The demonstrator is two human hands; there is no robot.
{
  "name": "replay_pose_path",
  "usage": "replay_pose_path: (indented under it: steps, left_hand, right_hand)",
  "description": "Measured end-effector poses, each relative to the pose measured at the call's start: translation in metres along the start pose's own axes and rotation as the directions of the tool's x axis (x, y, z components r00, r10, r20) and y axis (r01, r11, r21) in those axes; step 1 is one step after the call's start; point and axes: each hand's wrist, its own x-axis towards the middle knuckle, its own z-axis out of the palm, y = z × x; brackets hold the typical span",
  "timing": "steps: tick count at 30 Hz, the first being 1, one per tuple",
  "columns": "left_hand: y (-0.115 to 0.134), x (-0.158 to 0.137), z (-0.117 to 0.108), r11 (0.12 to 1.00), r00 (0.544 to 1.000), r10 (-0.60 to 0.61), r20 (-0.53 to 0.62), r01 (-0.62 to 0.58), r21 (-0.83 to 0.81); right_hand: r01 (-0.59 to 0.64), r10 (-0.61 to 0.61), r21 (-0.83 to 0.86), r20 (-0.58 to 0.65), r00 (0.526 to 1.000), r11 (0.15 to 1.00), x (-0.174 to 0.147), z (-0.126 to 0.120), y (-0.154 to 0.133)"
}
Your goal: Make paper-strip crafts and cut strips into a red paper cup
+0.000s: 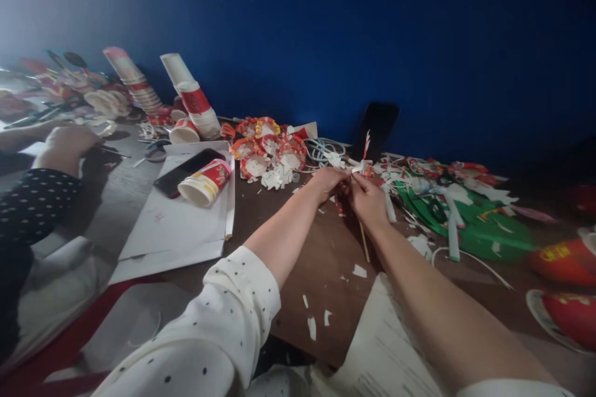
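My left hand (pixel 329 182) and my right hand (pixel 370 200) meet over the dark brown table, their fingers pinched together around a small red-and-white paper piece (pixel 367 169). From under my right hand a thin wooden stick (pixel 364 242) slants down toward me. A narrow red-and-white strip (pixel 367 144) points up just above my fingers. Where exactly each fingertip grips is hidden. Cut paper cup flowers (pixel 267 146), red and white, are heaped beyond my left hand. White paper scraps (pixel 278 177) lie among them.
Left, a phone (pixel 186 172) and paper cups (pixel 205 183) lie on a white board (pixel 162 236). Stacked cups (pixel 195 99) lean behind. Another person's hand (pixel 69 142) works at far left. Right, a glue gun (pixel 451 217) lies on a green sheet (pixel 493 232). A printed paper (pixel 386 341) overhangs the near edge.
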Motion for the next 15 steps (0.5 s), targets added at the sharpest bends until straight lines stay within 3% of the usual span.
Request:
replay_pose_path:
  steps: [7, 15]
  left_hand:
    - [-0.005, 0.010, -0.003, 1.000, 1.000, 0.017, -0.025, -0.017, -0.003]
    - [-0.006, 0.011, 0.000, 0.998, 0.998, 0.027, -0.062, -0.024, 0.051]
  right_hand:
    - [0.077, -0.078, -0.095, -0.007, 0.997, 0.992, -0.001, 0.005, 0.003]
    - [0.085, -0.085, -0.052, -0.002, 0.996, 0.995, -0.002, 0.006, 0.004]
